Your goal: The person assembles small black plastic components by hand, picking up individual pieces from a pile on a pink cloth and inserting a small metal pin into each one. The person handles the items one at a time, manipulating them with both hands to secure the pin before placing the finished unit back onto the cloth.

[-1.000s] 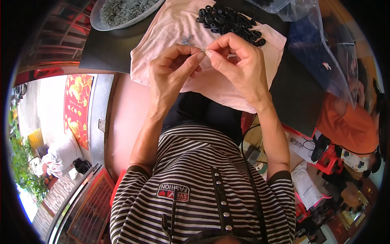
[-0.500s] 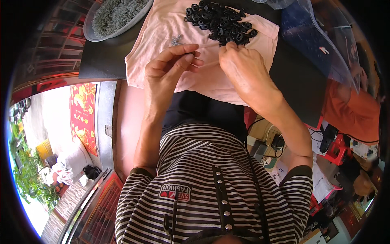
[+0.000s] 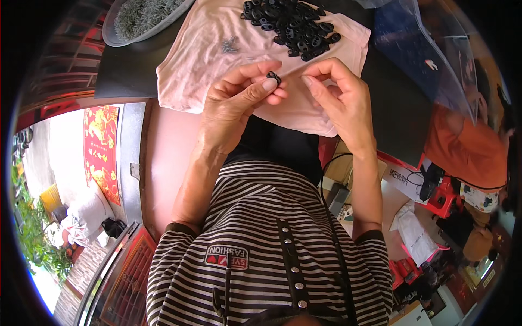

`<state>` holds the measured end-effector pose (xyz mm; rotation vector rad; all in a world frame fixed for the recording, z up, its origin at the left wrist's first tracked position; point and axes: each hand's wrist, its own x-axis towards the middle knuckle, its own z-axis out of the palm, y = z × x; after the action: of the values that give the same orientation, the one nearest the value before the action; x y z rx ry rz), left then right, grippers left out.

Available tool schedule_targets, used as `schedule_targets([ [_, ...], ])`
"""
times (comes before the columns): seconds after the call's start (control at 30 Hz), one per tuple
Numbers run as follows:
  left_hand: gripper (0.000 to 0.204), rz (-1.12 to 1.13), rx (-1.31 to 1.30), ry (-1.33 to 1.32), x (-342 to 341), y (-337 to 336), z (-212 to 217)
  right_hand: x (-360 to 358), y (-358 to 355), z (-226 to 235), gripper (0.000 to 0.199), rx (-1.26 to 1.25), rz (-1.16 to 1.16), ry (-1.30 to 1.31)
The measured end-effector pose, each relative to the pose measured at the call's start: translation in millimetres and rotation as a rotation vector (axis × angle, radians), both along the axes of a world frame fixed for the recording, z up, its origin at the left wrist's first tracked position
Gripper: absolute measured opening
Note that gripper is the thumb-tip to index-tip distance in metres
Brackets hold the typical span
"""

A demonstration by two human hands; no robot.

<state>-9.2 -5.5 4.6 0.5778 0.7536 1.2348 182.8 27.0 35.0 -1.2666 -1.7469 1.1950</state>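
Observation:
Between the thumb and fingers of my left hand (image 3: 239,98) is a small black plastic piece with holes (image 3: 273,78), like a cord lock. To its right, my right hand (image 3: 342,95) is closed in a pinch, thumb and forefinger tips close together. Anything held there is too small to make out. Beyond both hands lies a heap of similar black plastic pieces (image 3: 293,30) on a pale pink cloth (image 3: 190,60). A little cluster of thin grey metal bits, like small springs (image 3: 229,45), rests on the cloth beyond my left hand.
At the far left, a clear plastic bowl (image 3: 112,39) holds many similar grey bits. The cloth covers part of a dark table (image 3: 128,70). Clear plastic sheeting (image 3: 454,60) hangs at the right, near another person's orange sleeve (image 3: 462,149). A red stool (image 3: 443,201) stands below.
My right hand has come back from the edge of the black heap toward my body, its fingers now pinched. My left hand has shifted slightly right, and its black piece shows more plainly.

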Motion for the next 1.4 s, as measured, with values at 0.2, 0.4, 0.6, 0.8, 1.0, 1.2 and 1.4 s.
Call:
schedule_targets([
  [0.2, 0.021, -0.035, -0.08, -0.039, 7, -4, -1, -14, -13, -9, 0.013, -0.072, -0.083, 0.502],
  [0.4, 0.018, -0.04, -0.111, -0.087, 12, -8, 2, -20, -19, -8, 0.014, -0.138, -0.059, 0.606],
  [0.6, 0.018, -0.043, -0.073, -0.091, 12, -9, 1, -21, -23, -6, 0.015, -0.152, -0.065, 0.617],
  [0.8, 0.018, -0.03, -0.049, -0.071, 13, -9, 1, -21, -24, -3, 0.014, -0.163, -0.077, 0.587],
  [1.0, 0.018, 0.022, -0.04, 0.042, 17, -11, 2, -24, -26, -7, 0.013, -0.055, -0.098, 0.517],
  [1.2, 0.019, -0.009, -0.027, 0.027, 18, -9, -1, -25, -31, -16, 0.013, -0.088, -0.155, 0.56],
  [1.4, 0.02, 0.01, -0.016, 0.098, 18, -7, 3, -24, -29, -10, 0.012, -0.08, -0.138, 0.551],
])
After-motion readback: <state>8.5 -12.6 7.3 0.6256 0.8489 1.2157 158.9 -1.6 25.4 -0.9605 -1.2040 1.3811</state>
